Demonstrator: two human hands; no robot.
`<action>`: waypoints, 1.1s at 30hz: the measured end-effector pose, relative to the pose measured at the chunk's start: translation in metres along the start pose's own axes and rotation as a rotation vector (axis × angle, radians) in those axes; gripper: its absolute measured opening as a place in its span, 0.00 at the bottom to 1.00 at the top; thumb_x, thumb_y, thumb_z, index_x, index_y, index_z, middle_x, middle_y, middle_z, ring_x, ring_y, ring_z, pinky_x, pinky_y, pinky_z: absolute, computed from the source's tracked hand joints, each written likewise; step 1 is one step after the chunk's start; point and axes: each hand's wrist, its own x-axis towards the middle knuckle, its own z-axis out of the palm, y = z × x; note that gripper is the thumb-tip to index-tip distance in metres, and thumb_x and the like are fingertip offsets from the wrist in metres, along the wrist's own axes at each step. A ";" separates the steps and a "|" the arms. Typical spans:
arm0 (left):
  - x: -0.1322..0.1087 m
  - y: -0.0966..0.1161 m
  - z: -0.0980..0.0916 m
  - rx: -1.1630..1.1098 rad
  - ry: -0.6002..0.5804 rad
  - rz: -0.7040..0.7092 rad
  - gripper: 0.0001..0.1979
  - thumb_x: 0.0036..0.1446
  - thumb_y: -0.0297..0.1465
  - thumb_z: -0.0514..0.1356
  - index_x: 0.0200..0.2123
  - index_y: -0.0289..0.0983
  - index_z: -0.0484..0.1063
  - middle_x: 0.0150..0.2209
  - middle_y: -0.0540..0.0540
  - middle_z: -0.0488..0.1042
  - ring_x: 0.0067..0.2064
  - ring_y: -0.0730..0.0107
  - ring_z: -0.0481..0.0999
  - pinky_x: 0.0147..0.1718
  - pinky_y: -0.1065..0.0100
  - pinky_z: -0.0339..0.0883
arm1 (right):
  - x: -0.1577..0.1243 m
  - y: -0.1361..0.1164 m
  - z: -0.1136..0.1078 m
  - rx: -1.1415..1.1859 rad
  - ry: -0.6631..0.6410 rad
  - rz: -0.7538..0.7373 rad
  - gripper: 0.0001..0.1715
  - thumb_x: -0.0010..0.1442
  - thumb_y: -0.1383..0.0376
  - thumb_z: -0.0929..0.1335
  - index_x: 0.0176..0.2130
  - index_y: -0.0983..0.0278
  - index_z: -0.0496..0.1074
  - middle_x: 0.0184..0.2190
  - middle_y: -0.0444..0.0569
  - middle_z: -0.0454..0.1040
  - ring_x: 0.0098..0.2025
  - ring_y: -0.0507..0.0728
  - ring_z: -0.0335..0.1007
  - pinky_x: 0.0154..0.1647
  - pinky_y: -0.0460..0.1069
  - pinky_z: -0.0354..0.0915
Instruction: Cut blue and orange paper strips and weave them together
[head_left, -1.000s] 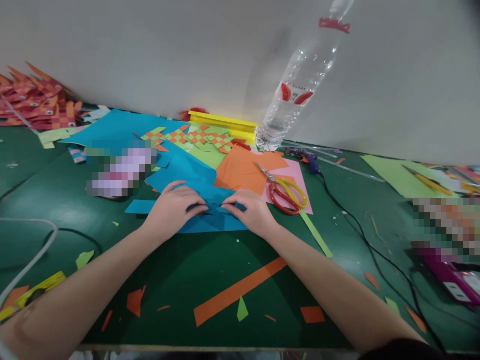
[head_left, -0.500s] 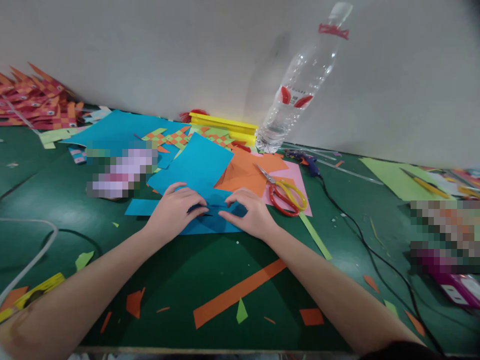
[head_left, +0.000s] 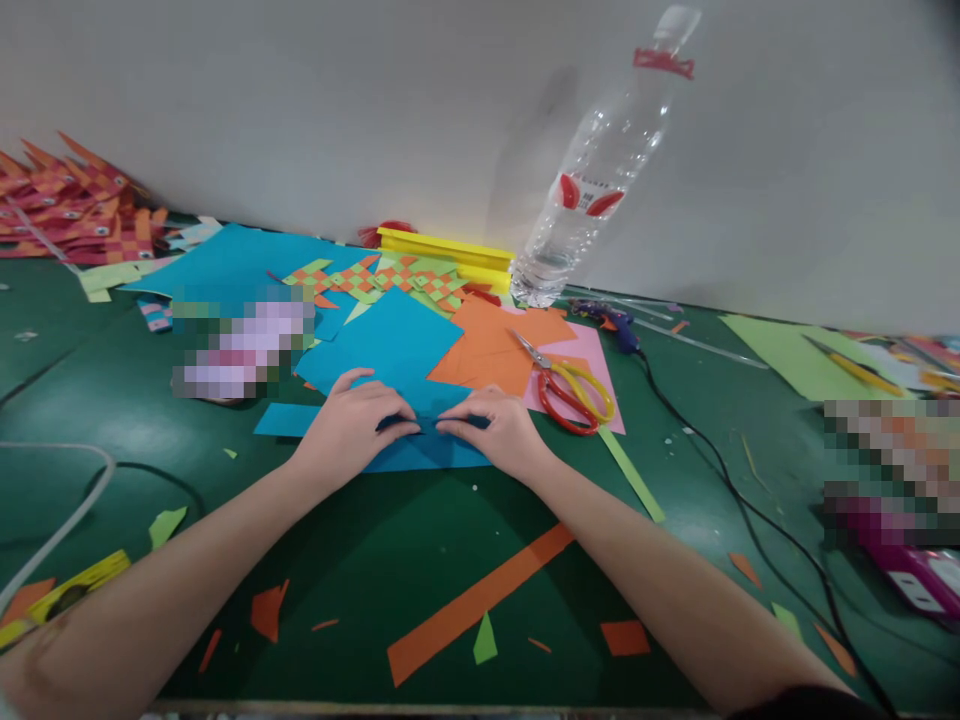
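Nearly closed, left hand point(head_left: 349, 430) and right hand point(head_left: 504, 432) fingers point(head_left: 396, 433) pinch the blue paper point(head_left: 431, 456); scissors point(head_left: 550, 367) nearby

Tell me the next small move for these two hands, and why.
I'd probably have the right hand slide its pinch slightly outward along the blue paper while the left hand steadies it. Both hands pinch at that paper with fingertips close together, so working outward seems sensible; the detail between them is too small to read.
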 end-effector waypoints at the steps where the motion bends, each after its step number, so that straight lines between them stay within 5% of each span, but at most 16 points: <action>1: 0.000 0.000 0.000 -0.003 -0.009 -0.007 0.10 0.62 0.38 0.59 0.31 0.40 0.74 0.32 0.51 0.78 0.37 0.68 0.77 0.57 0.52 0.52 | 0.000 -0.001 0.000 0.003 -0.007 0.004 0.02 0.55 0.64 0.73 0.30 0.56 0.79 0.30 0.42 0.81 0.36 0.55 0.73 0.42 0.53 0.65; 10: 0.001 -0.001 0.000 -0.031 -0.012 -0.062 0.17 0.64 0.44 0.54 0.31 0.40 0.73 0.32 0.51 0.79 0.37 0.66 0.77 0.57 0.51 0.52 | 0.002 -0.006 -0.003 0.025 -0.015 0.043 0.07 0.57 0.61 0.71 0.29 0.59 0.75 0.26 0.41 0.79 0.31 0.53 0.71 0.44 0.54 0.61; 18: 0.001 -0.009 -0.009 0.006 0.057 -0.101 0.18 0.65 0.44 0.52 0.32 0.41 0.75 0.33 0.49 0.80 0.37 0.65 0.77 0.56 0.50 0.54 | 0.006 0.017 -0.011 0.389 0.194 0.297 0.10 0.50 0.58 0.71 0.27 0.63 0.70 0.19 0.40 0.66 0.22 0.49 0.58 0.23 0.47 0.56; 24: 0.001 -0.013 -0.012 0.013 0.038 -0.133 0.17 0.65 0.42 0.52 0.34 0.40 0.75 0.34 0.47 0.80 0.36 0.62 0.78 0.55 0.47 0.56 | 0.016 0.036 -0.014 0.778 0.467 0.325 0.16 0.49 0.61 0.70 0.20 0.60 0.59 0.16 0.37 0.55 0.21 0.50 0.55 0.28 0.50 0.63; 29: 0.001 -0.016 -0.011 0.025 0.043 -0.141 0.18 0.66 0.43 0.51 0.33 0.39 0.74 0.34 0.46 0.80 0.37 0.61 0.78 0.54 0.45 0.56 | 0.020 0.040 -0.021 0.861 0.524 0.338 0.22 0.52 0.56 0.68 0.19 0.58 0.53 0.15 0.37 0.49 0.19 0.51 0.53 0.29 0.54 0.67; 33: 0.002 -0.014 -0.012 -0.042 0.042 -0.133 0.18 0.66 0.43 0.50 0.33 0.39 0.73 0.34 0.47 0.80 0.36 0.62 0.78 0.55 0.45 0.55 | 0.018 0.031 -0.018 0.911 0.498 0.324 0.22 0.51 0.52 0.70 0.22 0.59 0.58 0.18 0.39 0.57 0.22 0.51 0.59 0.30 0.52 0.68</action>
